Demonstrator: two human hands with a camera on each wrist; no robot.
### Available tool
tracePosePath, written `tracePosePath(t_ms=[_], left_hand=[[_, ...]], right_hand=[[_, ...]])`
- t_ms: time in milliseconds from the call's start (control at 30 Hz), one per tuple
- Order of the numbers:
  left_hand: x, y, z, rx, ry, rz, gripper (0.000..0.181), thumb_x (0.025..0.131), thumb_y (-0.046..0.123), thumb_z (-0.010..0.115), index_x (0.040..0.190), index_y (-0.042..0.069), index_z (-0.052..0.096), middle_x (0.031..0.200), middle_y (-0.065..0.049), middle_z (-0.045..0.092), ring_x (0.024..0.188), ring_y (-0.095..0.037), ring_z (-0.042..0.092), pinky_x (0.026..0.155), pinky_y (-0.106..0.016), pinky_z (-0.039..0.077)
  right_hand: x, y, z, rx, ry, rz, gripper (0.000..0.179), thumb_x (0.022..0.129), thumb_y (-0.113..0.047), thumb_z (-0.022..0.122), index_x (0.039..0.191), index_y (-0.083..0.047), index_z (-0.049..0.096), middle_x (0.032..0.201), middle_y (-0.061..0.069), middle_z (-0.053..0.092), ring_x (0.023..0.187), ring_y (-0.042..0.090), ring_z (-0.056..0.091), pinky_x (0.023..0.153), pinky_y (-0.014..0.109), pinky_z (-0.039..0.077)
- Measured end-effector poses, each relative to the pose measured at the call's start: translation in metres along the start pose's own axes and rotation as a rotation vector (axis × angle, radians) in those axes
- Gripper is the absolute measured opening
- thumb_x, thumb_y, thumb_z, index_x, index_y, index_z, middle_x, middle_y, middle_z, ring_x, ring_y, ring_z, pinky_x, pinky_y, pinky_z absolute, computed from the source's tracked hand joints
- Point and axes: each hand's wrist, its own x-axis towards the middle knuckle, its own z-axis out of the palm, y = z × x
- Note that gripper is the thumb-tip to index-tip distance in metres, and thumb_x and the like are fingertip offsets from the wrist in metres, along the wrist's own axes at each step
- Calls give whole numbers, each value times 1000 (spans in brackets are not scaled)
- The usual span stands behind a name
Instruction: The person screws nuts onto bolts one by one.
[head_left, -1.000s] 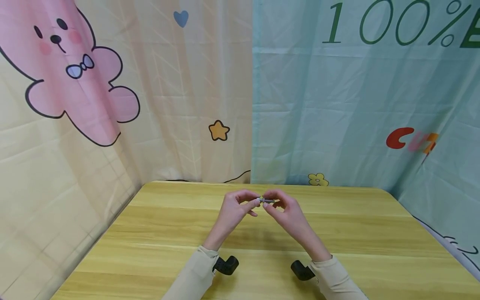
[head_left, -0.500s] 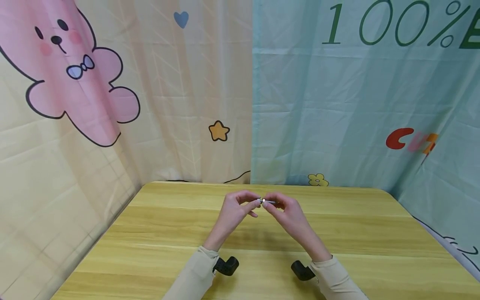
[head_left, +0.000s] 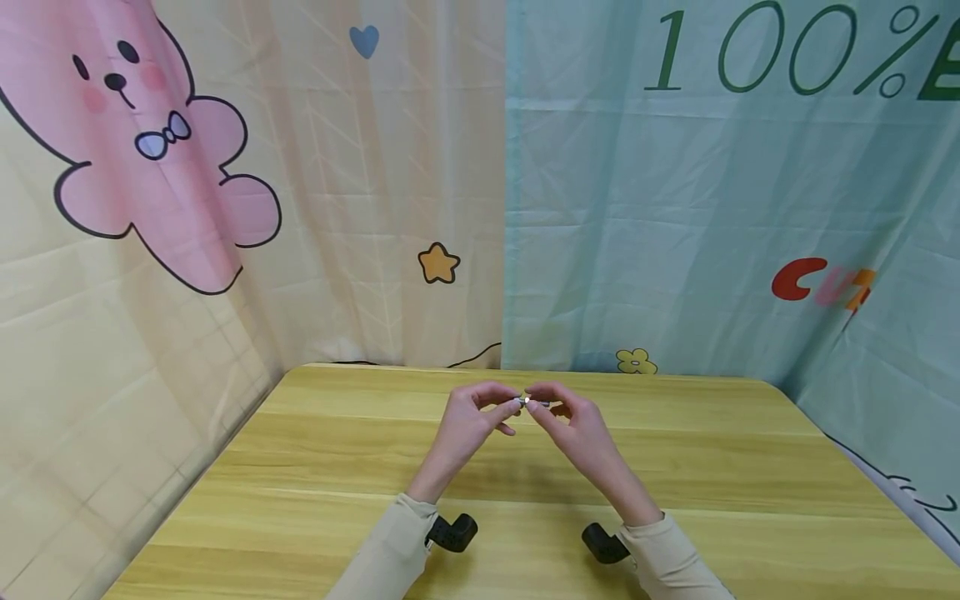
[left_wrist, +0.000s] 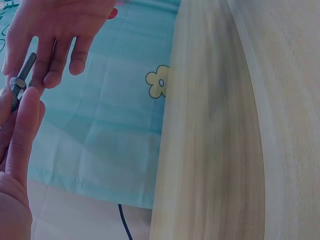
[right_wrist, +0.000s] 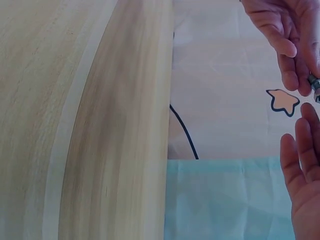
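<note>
A threaded metal bolt (left_wrist: 28,64) with a nut (left_wrist: 18,82) on its shank is held up between both hands over the table. My left hand (head_left: 471,418) pinches the bolt's head end between thumb and forefinger. From the other side, my right hand (head_left: 573,422) has its thumb and forefinger curled round the nut, the fingertips right at its sides. The bolt's free threaded end points toward the right palm. In the right wrist view, a bit of the metal piece (right_wrist: 315,88) shows at the edge, by the left fingertips; the rest is cut off.
Below the hands lies a light wooden table (head_left: 360,467). Printed curtains (head_left: 637,192) hang behind its far edge and along both sides. Black wrist mounts (head_left: 453,532) stick out from the beige sleeves (head_left: 390,546).
My right thumb and forefinger come closer together around the nut, then spread slightly again. The left hand keeps its hold and place; the view tilts a touch upward.
</note>
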Motion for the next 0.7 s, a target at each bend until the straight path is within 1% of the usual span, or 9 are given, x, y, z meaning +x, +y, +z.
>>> tracePosePath(t_ms=[67,167,267,367,400,500,600,700], left_hand=[[3,-8,-1,-6,6,-2,14,93,5,67,104,-4,72,101,-22,68,95,-42,64,70,-47,61],[6,-17,-3,-11,10,-2,15,93,9,69,104,-1,72,101,-17,69,95,-40,65,70,-46,61],[6,-20,-3,-3,8,12,15,93,12,70,102,1,73,100,-13,70,92,-33,67,69,-43,62],[5,-20,-3,0,-2,31,16,92,15,71,102,2,74,99,-12,70,89,-27,68,68,-41,62],[5,-20,-3,2,-5,36,16,92,16,71,101,3,74,99,-12,70,88,-25,68,67,-41,62],[5,-20,-2,2,-8,43,16,92,16,71,101,3,74,99,-10,70,88,-26,68,67,-40,62],[5,-21,-2,0,-5,43,16,92,16,71,101,3,74,98,-10,70,90,-33,67,68,-42,62],[5,-20,-2,-9,-9,43,16,92,16,71,100,2,73,97,-12,70,93,-40,65,68,-43,62]], right_hand=[[0,0,0,23,1,-29,23,95,-24,69,115,-13,68,109,-6,67,102,13,61,85,37,54],[1,2,0,52,-3,-79,19,92,-13,71,111,-15,67,106,-5,66,98,15,61,83,36,56],[1,3,1,64,-10,-109,19,91,-9,72,107,-16,66,102,-4,65,94,16,62,81,36,57],[1,3,1,59,-5,-104,17,90,-7,72,104,-17,67,99,-5,66,91,16,63,81,36,57],[1,3,1,57,-1,-100,17,90,-7,72,104,-16,67,99,-5,66,91,15,63,81,37,57],[1,2,1,53,1,-81,15,91,-9,72,104,-15,68,99,-4,67,91,15,65,83,36,57],[0,2,1,37,-4,-57,12,93,-18,71,104,-15,70,100,-4,68,92,13,66,84,35,57],[0,1,0,9,-12,-27,12,96,-28,67,101,-17,71,96,-5,68,88,12,65,80,33,57]])
